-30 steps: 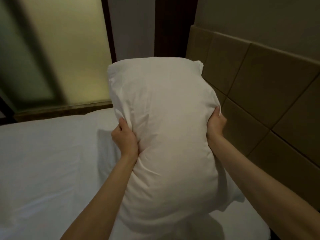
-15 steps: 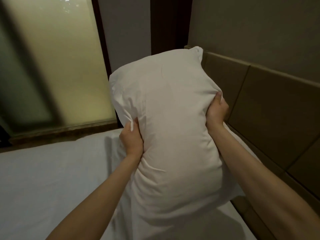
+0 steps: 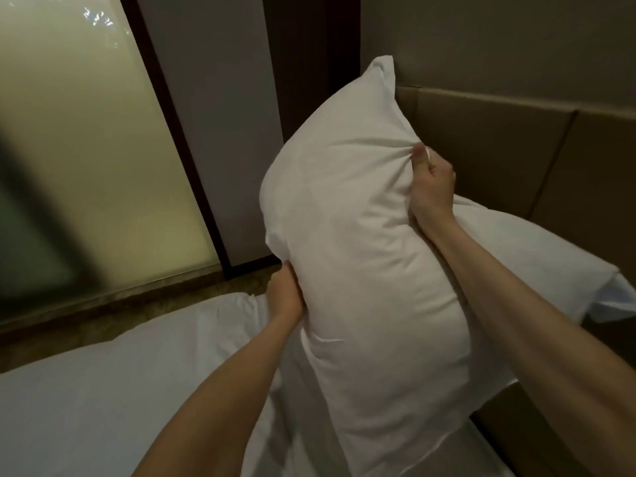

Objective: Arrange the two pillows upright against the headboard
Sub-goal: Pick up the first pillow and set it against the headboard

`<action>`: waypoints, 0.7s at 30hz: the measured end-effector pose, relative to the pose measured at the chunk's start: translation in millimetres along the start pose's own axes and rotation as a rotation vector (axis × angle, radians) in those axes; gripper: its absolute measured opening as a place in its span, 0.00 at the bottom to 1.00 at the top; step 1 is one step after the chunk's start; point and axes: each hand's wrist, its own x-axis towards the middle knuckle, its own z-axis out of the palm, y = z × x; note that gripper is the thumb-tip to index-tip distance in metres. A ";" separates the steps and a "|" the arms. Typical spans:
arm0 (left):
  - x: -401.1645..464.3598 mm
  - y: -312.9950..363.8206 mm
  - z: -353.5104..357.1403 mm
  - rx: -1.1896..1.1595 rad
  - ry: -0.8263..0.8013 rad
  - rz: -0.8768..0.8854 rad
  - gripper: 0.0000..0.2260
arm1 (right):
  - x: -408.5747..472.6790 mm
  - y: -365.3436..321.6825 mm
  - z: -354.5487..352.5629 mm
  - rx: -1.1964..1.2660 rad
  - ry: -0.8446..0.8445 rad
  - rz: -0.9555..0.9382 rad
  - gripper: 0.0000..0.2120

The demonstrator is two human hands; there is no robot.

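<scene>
In the head view, at the head of the bed [image 3: 103, 390], stood on end and tilted slightly toward the headboard [image 3: 499, 149]: 1 white pillow [image 3: 361, 270], grasped on both long edges. On its left edge, low down, left hand [image 3: 284, 297] clenched into the fabric, fingers buried in the cover. On its right edge, higher up, right hand [image 3: 430, 187] pinched tight on a bunched fold of the cover, thumb on the near face. Lower end of the pillow down near the mattress, top corner raised above the headboard's upper edge. Directly behind the right forearm, lying flatter and partly hidden, second pillow [image 3: 537, 256], wedged between the held pillow and the padded headboard, its near corner drooping. Whether the 2 pillows touched: could not tell. Beyond the bed on the left, frosted glass panel [image 3: 86, 149] in a dark frame, with a stone ledge [image 3: 103, 304] along its base. Above the headboard, plain wall [image 3: 516, 39].
</scene>
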 end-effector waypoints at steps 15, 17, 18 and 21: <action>21.3 -96.4 70.2 0.044 -0.612 -0.210 0.19 | -45.9 214.9 17.0 -0.943 -0.795 0.380 0.37; 19.4 -102.6 69.5 0.018 -0.554 -0.210 0.18 | -52.8 233.1 10.6 -1.097 -0.780 0.476 0.41; 17.9 -105.4 68.9 -0.009 -0.522 -0.209 0.17 | -55.2 239.5 6.2 -1.184 -0.755 0.494 0.42; 14.0 -111.8 68.2 -0.113 -0.436 -0.224 0.15 | -57.4 255.4 -11.8 -1.338 -0.626 0.519 0.41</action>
